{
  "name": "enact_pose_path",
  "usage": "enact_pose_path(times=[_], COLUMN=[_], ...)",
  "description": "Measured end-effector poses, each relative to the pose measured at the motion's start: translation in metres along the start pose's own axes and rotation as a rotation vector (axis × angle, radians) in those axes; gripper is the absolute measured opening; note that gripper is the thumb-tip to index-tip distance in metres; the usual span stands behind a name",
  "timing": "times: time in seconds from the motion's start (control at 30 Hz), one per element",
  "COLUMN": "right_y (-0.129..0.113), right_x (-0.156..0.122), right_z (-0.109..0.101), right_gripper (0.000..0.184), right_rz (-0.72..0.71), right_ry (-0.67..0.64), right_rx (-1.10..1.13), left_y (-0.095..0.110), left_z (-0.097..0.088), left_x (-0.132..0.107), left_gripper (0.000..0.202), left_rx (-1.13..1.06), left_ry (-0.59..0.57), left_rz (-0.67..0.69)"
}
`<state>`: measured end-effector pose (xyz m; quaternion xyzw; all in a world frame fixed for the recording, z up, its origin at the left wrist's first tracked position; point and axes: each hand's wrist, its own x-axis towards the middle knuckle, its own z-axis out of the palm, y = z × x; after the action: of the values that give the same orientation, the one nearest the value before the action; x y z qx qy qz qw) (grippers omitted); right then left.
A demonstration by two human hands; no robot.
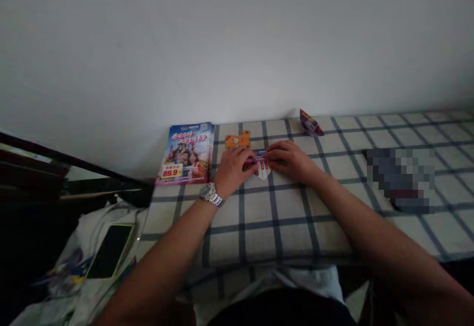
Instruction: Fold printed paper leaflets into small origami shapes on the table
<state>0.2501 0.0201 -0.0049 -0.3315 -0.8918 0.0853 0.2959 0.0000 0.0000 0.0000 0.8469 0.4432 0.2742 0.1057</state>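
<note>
Both hands work at a small, partly folded paper flyer (263,166), purple and blue with a white point toward me, on the checked cloth. My left hand (235,167), with a silver watch (211,194) at the wrist, has its fingers closed on the flyer's left side. My right hand (291,160) presses its fingers and thumb together on the right side. Fingers cover much of the paper. An orange card (237,140) with a cartoon figure lies just beyond my left hand. To the left is a stack of printed flyers (187,153).
A folded purple paper piece (311,124) stands near the wall (259,44), beyond my right hand. A dark, pixelated object (400,180) lies on the checked tablecloth (255,217) at right. Below the left edge, a phone (110,251) rests on white plastic bags (83,232).
</note>
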Motion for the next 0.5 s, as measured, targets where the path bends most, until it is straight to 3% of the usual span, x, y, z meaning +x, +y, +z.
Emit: enact_pose_path(times=[0.5], right_y=[0.0019], right_x=[-0.0037], right_z=[-0.0056], right_gripper=[0.024], right_rz=[-0.028], right_ry=[-0.064], right_rx=[0.008], left_y=[-0.0043], left_z=[-0.0033], left_x=[0.0002], left_gripper=[0.019], left_rx=[-0.028], left_ry=[-0.034], left_rz=[0.079])
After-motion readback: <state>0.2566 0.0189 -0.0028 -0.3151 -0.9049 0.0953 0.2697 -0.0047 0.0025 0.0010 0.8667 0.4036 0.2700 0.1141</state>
